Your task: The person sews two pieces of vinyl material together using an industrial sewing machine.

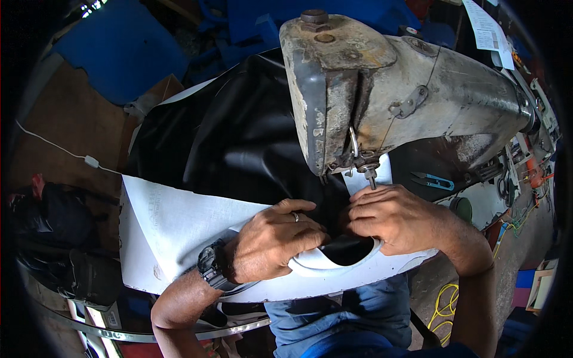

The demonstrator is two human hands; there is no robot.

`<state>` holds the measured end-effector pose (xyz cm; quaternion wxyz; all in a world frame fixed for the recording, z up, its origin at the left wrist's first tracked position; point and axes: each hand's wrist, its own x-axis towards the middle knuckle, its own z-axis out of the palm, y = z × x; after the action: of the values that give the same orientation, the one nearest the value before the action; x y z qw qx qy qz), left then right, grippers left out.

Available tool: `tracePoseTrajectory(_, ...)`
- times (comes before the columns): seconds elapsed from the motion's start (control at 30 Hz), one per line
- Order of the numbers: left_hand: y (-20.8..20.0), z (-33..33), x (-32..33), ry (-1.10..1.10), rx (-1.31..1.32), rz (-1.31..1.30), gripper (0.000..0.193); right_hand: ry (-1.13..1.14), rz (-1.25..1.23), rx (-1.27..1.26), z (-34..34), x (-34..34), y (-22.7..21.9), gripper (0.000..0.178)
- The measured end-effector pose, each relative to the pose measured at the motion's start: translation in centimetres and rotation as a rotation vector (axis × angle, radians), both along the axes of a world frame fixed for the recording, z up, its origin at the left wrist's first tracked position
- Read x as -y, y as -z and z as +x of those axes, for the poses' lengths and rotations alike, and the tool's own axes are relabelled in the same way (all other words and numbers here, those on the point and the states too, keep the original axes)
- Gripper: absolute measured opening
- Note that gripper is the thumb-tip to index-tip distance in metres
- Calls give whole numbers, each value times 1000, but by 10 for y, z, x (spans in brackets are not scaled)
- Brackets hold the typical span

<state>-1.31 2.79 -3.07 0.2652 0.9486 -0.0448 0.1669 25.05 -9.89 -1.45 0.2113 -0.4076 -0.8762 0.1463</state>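
Holding one black sheet (239, 131), two hands (274, 241) (391, 218); one sewing machine (412, 77).

Left hand (274, 241) near right hand (393, 218), both curled

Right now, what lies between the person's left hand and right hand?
In the head view, the black sheet lies between the left hand and right hand, with a curled white edge nearer the person.

Sewing table (134, 256): white top, worn edge. On it: one black coated-fabric sheet (239, 134), white-backed, partly folded over; one sewing machine (441, 83), paint chipped; blue-handled thread snips (433, 181); one round green container (461, 209), right side. Floor (504, 286), grey: yellow cable (440, 303), looped.
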Motion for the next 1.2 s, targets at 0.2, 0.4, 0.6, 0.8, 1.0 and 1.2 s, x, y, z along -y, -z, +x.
tracePoseTrajectory(0.2, 1, 1, -1, -15, -4, 36, 36, 23, -3, -9, 0, -2, 2, 29)
tracePoseTrajectory(0.4, 0, 0, -4, -15, -11, 148, 38, 33, 19, -17, 1, -5, 4, 29)
tracePoseTrajectory(0.6, -2, 3, 1, -60, 32, 161, 46, 54, 50, -38, 2, -9, 8, 28)
tracePoseTrajectory(0.8, 0, 5, -4, -66, 27, 295, 38, 90, 69, 1, 5, -11, 10, 33)
tracePoseTrajectory(1.0, -5, 13, 0, -151, 33, 281, 20, 127, 110, 41, 9, -16, 13, 30)
tracePoseTrajectory(1.2, -3, 16, -3, -154, 64, 355, 21, 158, 137, 11, 6, -18, 17, 33)
